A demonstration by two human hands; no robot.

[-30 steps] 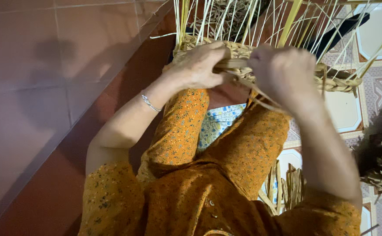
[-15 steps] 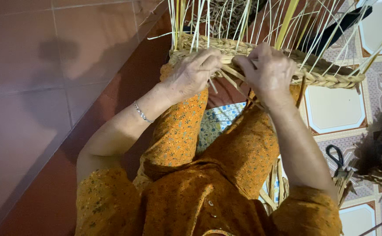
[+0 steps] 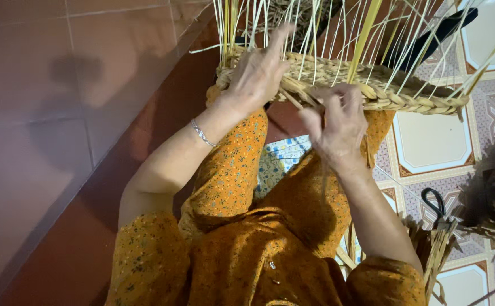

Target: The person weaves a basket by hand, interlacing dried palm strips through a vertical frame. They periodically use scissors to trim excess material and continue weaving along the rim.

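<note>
Left hand [image 3: 257, 72] lies flat over the braided rim of the woven basket [image 3: 406, 96], fingers extended and open, forefinger raised among the upright straw stakes [image 3: 315, 39]. Right hand [image 3: 338, 122] is closed in a pinch on a straw strand [image 3: 301, 97] just below the rim; the basket rests on the knees of the orange patterned trousers [image 3: 230, 170]. Black-handled scissors [image 3: 434, 201] lie on the patterned tile floor [image 3: 429, 147], beside loose straw, well apart from both hands.
</note>
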